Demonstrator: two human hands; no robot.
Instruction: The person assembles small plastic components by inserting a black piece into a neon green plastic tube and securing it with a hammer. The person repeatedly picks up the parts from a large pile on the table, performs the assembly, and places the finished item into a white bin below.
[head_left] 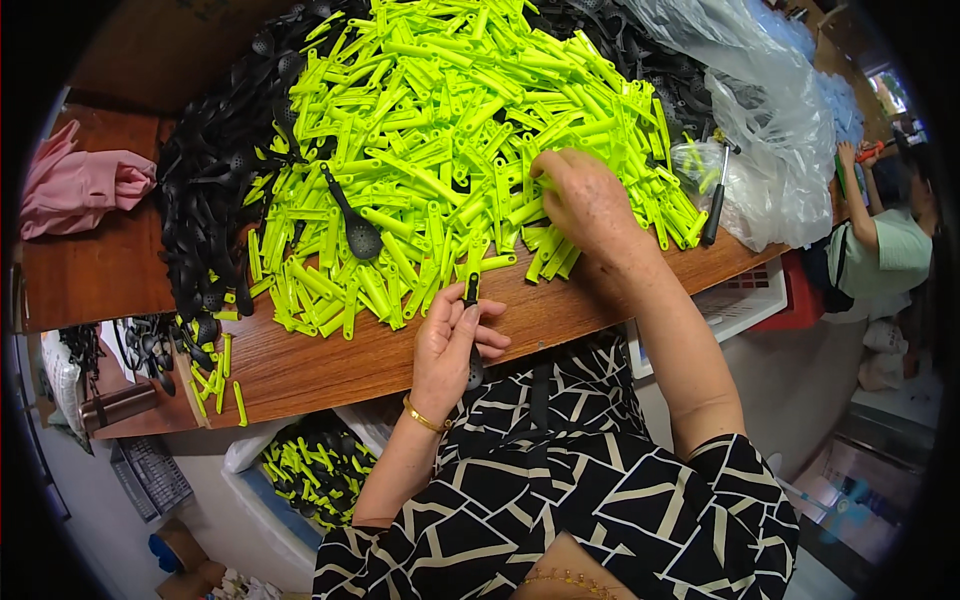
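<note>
My left hand (440, 345) is closed around a small black slotted spoon (475, 373) near the table's front edge. The spoon's narrow handle points away from me and its bowl hangs toward my body. My right hand (592, 205) reaches into a big heap of lime-green plastic handle pieces (430, 150). Its fingers are bent together at the heap's right side, and whatever is between them is hidden. Another black slotted spoon (362, 238) lies on top of the green pieces, left of my hands.
Black spoons (205, 190) are piled along the left. A black-handled tool (716, 205) and clear plastic bags (765, 130) lie right. Pink cloth (90, 190) is far left. Below stand a bin of black-and-green pieces (318, 470) and a white crate (745, 305). Another person (890, 245) is at right.
</note>
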